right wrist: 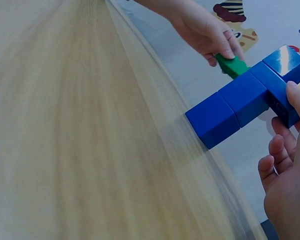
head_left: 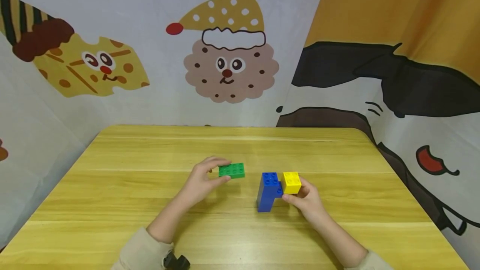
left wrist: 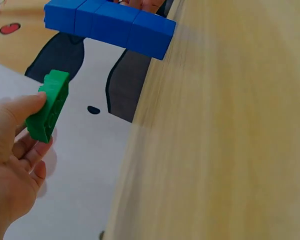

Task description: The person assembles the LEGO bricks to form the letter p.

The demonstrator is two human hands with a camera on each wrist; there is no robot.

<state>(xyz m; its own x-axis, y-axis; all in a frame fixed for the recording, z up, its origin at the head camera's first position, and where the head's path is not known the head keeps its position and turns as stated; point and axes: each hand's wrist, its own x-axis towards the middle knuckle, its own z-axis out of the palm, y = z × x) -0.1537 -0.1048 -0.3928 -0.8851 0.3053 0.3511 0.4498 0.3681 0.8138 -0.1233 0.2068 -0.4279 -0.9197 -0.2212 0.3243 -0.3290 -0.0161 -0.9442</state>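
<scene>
My left hand [head_left: 200,183] pinches a green toy building brick [head_left: 237,171] between thumb and fingers, raised over the table with its studs up. To its right, a stack of blue bricks [head_left: 266,197] stands upright, several bricks high. High on the stack, a blue brick [head_left: 279,190] juts out to the right. My right hand [head_left: 310,204] grips a yellow brick [head_left: 291,183] at that jutting brick, partly covering it in the head view. In the right wrist view, the thumb [right wrist: 299,100] lies against the yellow brick, with the other fingers below the jutting brick.
The wooden table [head_left: 123,170] has its far edge close to a cloth backdrop [head_left: 157,107] printed with cartoon figures. A black device [head_left: 176,261] sits at the left sleeve's cuff.
</scene>
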